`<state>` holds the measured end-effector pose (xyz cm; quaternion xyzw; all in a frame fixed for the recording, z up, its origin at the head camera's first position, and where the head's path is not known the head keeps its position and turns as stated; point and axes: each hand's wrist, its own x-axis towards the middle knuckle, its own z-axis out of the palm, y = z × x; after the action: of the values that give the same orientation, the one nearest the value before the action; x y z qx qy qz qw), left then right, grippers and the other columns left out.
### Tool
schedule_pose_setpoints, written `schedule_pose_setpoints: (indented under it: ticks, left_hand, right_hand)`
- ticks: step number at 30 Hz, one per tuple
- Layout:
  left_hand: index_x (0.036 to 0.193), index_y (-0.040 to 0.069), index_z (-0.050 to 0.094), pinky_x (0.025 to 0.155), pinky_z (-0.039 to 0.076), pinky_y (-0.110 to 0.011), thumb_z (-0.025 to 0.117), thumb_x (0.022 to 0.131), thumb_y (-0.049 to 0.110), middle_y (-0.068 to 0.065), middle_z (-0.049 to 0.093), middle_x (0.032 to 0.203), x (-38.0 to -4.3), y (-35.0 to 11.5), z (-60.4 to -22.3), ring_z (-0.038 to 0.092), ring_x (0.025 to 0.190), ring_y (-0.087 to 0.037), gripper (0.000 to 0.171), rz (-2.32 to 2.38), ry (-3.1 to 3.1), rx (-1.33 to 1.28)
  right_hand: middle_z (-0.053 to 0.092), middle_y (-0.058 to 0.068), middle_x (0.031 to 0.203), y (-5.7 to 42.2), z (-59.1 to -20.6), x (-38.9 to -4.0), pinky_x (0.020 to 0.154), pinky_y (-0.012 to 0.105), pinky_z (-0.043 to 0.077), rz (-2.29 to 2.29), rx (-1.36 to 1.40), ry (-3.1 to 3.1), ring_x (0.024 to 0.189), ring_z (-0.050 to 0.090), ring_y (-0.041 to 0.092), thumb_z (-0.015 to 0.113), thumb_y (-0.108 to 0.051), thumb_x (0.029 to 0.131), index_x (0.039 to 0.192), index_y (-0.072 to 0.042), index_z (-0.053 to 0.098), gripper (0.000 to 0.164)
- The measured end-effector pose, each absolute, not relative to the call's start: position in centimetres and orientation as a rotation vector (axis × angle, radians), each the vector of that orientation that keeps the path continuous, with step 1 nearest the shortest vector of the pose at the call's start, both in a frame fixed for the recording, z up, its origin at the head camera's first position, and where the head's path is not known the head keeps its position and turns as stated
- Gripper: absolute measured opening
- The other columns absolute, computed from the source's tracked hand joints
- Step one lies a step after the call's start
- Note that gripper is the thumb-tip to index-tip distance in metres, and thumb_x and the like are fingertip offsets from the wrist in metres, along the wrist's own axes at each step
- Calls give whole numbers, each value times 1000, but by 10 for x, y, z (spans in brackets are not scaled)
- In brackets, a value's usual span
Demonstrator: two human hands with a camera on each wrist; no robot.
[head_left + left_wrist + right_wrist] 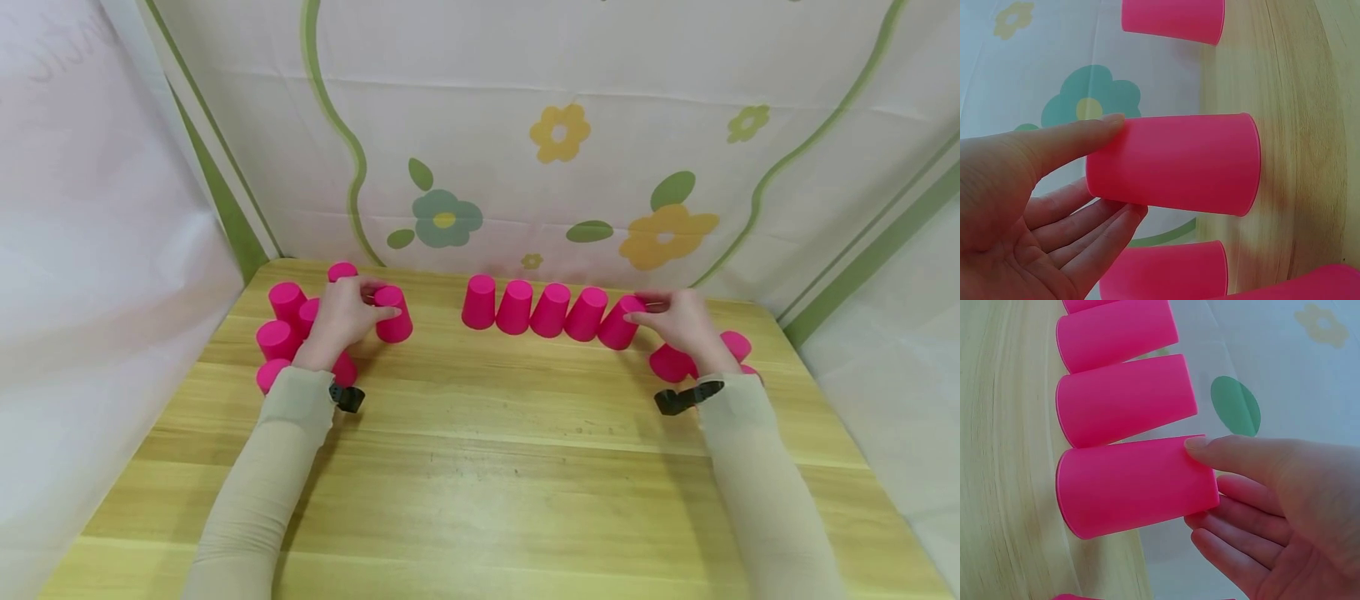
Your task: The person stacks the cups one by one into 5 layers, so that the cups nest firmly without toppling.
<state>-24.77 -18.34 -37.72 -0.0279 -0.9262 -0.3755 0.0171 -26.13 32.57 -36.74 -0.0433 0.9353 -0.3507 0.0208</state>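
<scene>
Between thumb and fingers, my left hand pinches a pink plastic cup by its narrow closed end. That cup stands upside down, its wide rim down at the table, as the left wrist view also shows. On the other side, my right hand grips the narrow end of another upside-down pink cup. This one is the rightmost of a side-by-side row of several cups, and its neighbour stands close beside it. A gap separates the left hand's cup from the row's leftmost cup.
Several more upside-down pink cups cluster around my left wrist, partly hidden by it. Under my right wrist are other pink cups, partly covered. The wooden table ends at a flower-patterned cloth hanging behind the row.
</scene>
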Motion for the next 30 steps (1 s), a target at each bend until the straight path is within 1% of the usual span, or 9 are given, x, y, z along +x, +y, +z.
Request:
schedule_pose_setpoints:
  ticks: [5, 12, 15, 20, 24, 26, 30]
  left_hand:
    - [134, 2, 64, 90, 53, -49, 83, 88, 23, -17, 65, 124, -249, -182, -377, 59, 106, -35, 55, -1168, -2885, -92]
    - [137, 1, 60, 98, 51, -49, 81, 90, 24, -18, 63, 129, -247, -162, -370, 59, 113, -36, 57, -1211, -2774, -172]
    - [136, 1, 61, 99, 51, -47, 82, 89, 23, -15, 65, 128, -246, -148, -364, 62, 113, -33, 56, -1251, -2656, -261]
    - [132, 3, 64, 99, 52, -41, 83, 88, 18, -10, 68, 123, -248, -125, -358, 65, 111, -27, 50, -1268, -2460, -425]
    - [132, -1, 63, 98, 52, -41, 83, 87, 13, -13, 67, 124, -250, -107, -350, 66, 111, -27, 51, -1281, -2355, -535]
    - [133, -2, 62, 98, 53, -40, 82, 88, 12, -14, 66, 126, -252, -98, -347, 65, 111, -27, 51, -1288, -2332, -570]
    - [136, -2, 60, 99, 51, -34, 80, 90, 12, -14, 64, 129, -256, -82, -343, 63, 113, -25, 51, -1303, -2335, -602]
  right_hand:
    - [65, 22, 129, 326, -369, -262, 97, 51, 51, -1086, -133, 2908, 114, 64, 40, 80, -30, 91, 137, 1, 61, 59]
    - [64, 22, 129, 327, -374, -262, 96, 51, 52, -1099, -150, 2938, 114, 64, 40, 82, -30, 90, 137, 1, 62, 60]
    - [64, 21, 130, 328, -375, -262, 96, 51, 52, -1107, -142, 2933, 114, 64, 39, 82, -31, 89, 138, 0, 61, 61]
    - [60, 22, 136, 327, -374, -259, 100, 51, 50, -1146, -138, 2903, 121, 60, 40, 82, -35, 89, 142, 1, 57, 69]
    - [57, 21, 141, 327, -368, -254, 103, 51, 47, -1196, -110, 2877, 126, 56, 40, 81, -39, 89, 146, 1, 53, 75]
    - [56, 21, 142, 327, -365, -251, 104, 50, 46, -1208, -111, 2881, 127, 55, 41, 80, -40, 89, 146, 1, 52, 76]
    - [56, 23, 141, 328, -359, -243, 104, 49, 46, -1212, -144, 2923, 127, 55, 41, 79, -39, 90, 146, 2, 52, 74]
